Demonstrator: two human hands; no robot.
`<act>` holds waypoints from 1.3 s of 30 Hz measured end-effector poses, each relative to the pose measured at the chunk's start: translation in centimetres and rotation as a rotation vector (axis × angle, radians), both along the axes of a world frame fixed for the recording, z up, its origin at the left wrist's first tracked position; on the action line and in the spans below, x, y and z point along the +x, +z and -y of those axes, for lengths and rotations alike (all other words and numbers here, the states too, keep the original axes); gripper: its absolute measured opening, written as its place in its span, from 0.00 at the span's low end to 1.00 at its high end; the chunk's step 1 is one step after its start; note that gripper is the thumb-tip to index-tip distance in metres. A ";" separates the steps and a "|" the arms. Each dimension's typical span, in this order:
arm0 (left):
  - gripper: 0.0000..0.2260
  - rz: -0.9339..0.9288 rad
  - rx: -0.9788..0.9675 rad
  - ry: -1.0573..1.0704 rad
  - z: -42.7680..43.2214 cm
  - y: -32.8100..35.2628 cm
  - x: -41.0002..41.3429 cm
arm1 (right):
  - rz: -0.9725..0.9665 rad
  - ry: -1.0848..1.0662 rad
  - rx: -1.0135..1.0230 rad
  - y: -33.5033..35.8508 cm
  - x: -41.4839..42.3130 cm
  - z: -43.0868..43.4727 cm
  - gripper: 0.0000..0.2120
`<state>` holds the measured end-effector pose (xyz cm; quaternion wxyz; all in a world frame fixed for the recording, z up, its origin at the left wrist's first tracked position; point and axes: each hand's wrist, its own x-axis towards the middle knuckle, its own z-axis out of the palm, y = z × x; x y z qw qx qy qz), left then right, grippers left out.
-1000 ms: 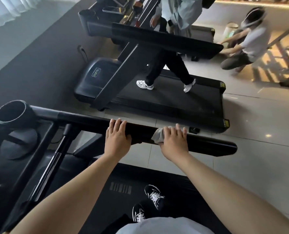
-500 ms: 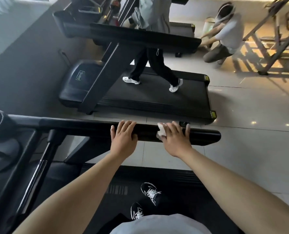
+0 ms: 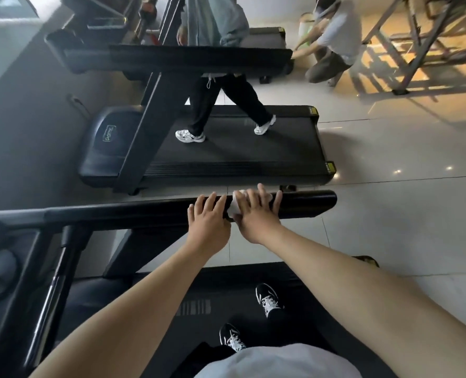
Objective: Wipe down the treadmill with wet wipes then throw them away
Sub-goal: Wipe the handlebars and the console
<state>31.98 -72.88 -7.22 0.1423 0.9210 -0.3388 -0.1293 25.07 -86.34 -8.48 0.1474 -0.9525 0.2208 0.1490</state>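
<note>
Wet wipe (image 3: 233,210) pressed onto treadmill handrail (image 3: 308,203) beneath the wide, flat grip of the right hand (image 3: 256,218) for wiping contact; left hand (image 3: 208,223), at 9 o'clock, apparently braces, flat-fingered.

Nothing legible. The framed logo (image 3: 109,133) on the neighbouring treadmill's hood (image 3: 103,156) is too blurred; the pale bars (image 3: 193,307) on the near deck (image 3: 226,282) aren't text.

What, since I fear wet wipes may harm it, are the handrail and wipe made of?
Handrail: black, matte with a soft sheen, rounded; probably rubber or foam padding, cannot tell which. Wipe: thin white sheet, crumpled under the right hand; likely nonwoven fabric.
</note>
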 end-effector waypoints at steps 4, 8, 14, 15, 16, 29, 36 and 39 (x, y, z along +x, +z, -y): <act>0.26 -0.004 -0.024 0.032 2.5 -0.1 -1.4 | 0.045 0.089 -0.057 -0.4 -0.8 1.8 0.30; 0.24 0.018 -0.045 0.063 5.4 -0.7 -3.2 | 0.131 0.117 -0.079 -0.7 -2.6 4.9 0.29; 0.23 0.042 -0.123 0.039 12.0 -1.8 -8.2 | 0.174 0.175 -0.102 -0.5 -6.9 11.9 0.28; 0.23 0.045 -0.124 0.047 13.2 -2.1 -9.2 | 0.186 0.178 -0.103 -0.6 -7.6 13.1 0.27; 0.23 0.053 -0.123 0.072 14.2 -2.3 -10.0 | 0.207 0.176 -0.103 -0.8 -8.2 14.1 0.27; 0.24 0.055 -0.130 0.323 17.5 -2.9 -13.3 | 0.499 -0.185 0.482 -4.6 -16.6 20.6 0.06; 0.27 0.021 -0.079 0.305 16.9 -2.6 -13.3 | 0.303 -0.598 0.978 0.1 -11.2 18.8 0.18; 0.29 -0.001 -0.066 0.311 17.0 -2.5 -13.4 | 0.251 -0.708 1.109 -0.7 -11.2 18.5 0.24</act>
